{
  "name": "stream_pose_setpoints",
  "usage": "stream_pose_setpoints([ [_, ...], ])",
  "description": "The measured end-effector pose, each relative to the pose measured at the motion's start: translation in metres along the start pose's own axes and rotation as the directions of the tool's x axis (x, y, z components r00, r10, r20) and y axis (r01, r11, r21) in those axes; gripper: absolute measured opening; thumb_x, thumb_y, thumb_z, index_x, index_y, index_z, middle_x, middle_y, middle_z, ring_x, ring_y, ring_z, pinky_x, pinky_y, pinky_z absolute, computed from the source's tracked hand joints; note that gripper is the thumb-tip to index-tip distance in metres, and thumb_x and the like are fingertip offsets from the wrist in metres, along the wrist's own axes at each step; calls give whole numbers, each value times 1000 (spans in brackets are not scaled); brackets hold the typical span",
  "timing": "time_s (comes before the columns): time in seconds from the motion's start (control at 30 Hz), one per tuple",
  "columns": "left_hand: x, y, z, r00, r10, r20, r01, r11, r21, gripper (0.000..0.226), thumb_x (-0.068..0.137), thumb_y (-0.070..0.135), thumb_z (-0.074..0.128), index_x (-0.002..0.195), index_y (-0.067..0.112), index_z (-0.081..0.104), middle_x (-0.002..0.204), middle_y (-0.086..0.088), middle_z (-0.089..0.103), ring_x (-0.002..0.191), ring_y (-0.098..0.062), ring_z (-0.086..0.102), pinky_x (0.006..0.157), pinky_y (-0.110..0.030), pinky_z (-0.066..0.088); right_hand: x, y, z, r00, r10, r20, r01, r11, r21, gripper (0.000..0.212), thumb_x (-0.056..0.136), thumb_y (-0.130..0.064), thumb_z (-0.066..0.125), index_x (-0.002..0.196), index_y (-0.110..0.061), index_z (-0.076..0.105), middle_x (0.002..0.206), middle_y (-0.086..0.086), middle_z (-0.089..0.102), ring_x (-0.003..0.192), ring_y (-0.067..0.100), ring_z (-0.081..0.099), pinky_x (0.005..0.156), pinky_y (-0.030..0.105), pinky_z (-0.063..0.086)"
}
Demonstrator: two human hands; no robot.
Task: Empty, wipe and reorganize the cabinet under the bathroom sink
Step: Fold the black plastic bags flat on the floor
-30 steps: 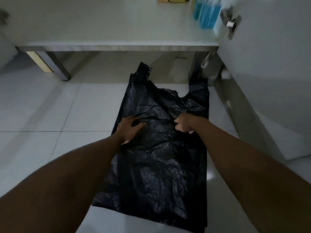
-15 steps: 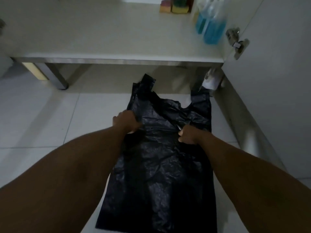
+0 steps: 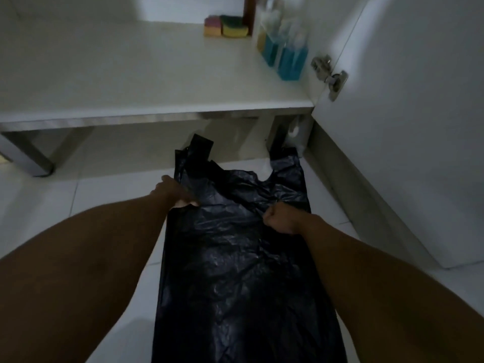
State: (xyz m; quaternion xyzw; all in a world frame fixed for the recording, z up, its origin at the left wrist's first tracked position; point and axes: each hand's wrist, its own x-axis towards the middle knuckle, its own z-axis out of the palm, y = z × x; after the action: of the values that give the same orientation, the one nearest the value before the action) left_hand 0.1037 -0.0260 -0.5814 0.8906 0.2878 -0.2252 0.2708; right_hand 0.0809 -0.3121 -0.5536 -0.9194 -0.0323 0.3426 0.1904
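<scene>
Lower end of black bag (image 3: 235, 271) was cut off at bottom edge. Blue bottles (image 3: 289, 58) were blurred, labels unreadable. Fingertips of right hand (image 3: 280, 218) were hidden.

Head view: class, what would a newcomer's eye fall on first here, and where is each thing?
The black bag lies flat on the pale tiled floor at the centre, with the left hand gripping its left edge and the right hand bunching its upper right part. Behind, on the white cabinet shelf, blue bottles stand at the right, with sponges at the back.

White tiled floor (image 3: 52, 195), black plastic bag (image 3: 235, 271) flat on it, shelf (image 3: 131, 74) bearing sponges (image 3: 226, 27), blue bottles (image 3: 288, 57)
</scene>
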Motion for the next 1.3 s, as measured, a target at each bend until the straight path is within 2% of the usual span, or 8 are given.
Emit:
stream_pose_setpoints([
  [0.17, 9, -4, 8, 999, 3, -46, -3, 1000, 3, 153, 48, 54, 94, 153, -4, -1, 155, -25, 27, 140, -42, 34, 114, -48, 35, 19, 2, -68, 975, -19, -221, 34, 997, 66, 15, 93, -18, 54, 79, -14, 56, 70, 8, 58, 56, 19, 54, 52, 24, 45],
  [0.3, 18, -7, 6, 996, -2, -87, 0, 1000, -25, 143, 50, 45, 96, 152, -5, 9, 151, -26, 34, 137, -42, 39, 111, -46, 39, 38, 26, -94, 874, 29, -484, 140, 941, 308, 25, 93, -19, 57, 83, 4, 61, 79, 19, 58, 75, 22, 53, 52, 23, 40],
  [0.43, 16, -13, 8, 993, 39, -111, -51, 992, -112, 116, 49, 37, 98, 141, -3, 38, 138, -23, 50, 124, -39, 51, 99, -40, 50, 52, 61, -77, 927, 217, -307, -47, 877, 478, 56, 91, -44, 63, 129, -4, 53, 118, 9, 56, 99, 27, 56, 77, 32, 42],
  [0.7, 6, -8, 4, 997, -63, -53, 43, 949, -312, 86, 51, 27, 98, 119, -7, 58, 114, -24, 65, 91, -36, 69, 76, -47, 61, 61, 75, -57, 959, 226, -173, -82, 802, 592, 124, 39, -63, 90, 138, -2, 47, 134, 14, 56, 108, 30, 61, 94, 41, 53],
  [0.93, -1, -6, -3, 996, -70, -54, 42, 914, -404, 73, 71, 24, 88, 125, -11, 54, 122, -24, 60, 104, -35, 61, 88, -41, 50, 64, 68, -58, 942, 303, -143, -138, 738, 661, 58, 81, -10, 72, 130, 9, 49, 122, 20, 59, 84, 29, 61, 78, 34, 53],
  [1.1, 2, -11, -15, 993, -83, 84, 108, 929, -353, 31, 81, 16, 79, 95, 2, 55, 79, -14, 51, 73, -26, 46, 80, -36, 46, 71, 73, -60, 935, 335, -117, -183, 738, 650, 40, 85, 0, 61, 124, 9, 55, 114, 21, 62, 76, 29, 60, 57, 31, 49],
  [1.2, 8, -14, -19, 988, -89, 127, 129, 930, -346, 25, 83, 14, 75, 75, 9, 51, 64, -8, 42, 52, -19, 33, 52, -24, 31, 77, 77, -60, 934, 336, -124, -184, 747, 639, 40, 84, 2, 59, 124, 7, 56, 118, 20, 62, 91, 33, 62, 68, 33, 53],
  [1.3, 11, -17, -18, 976, -83, 201, 156, 910, -383, 24, 86, 10, 66, 73, 14, 47, 56, -4, 33, 48, -14, 25, 47, -23, 19, 79, 85, -58, 943, 307, -130, -159, 756, 635, 39, 85, 1, 61, 124, 5, 58, 119, 18, 63, 101, 35, 62, 85, 38, 54],
])
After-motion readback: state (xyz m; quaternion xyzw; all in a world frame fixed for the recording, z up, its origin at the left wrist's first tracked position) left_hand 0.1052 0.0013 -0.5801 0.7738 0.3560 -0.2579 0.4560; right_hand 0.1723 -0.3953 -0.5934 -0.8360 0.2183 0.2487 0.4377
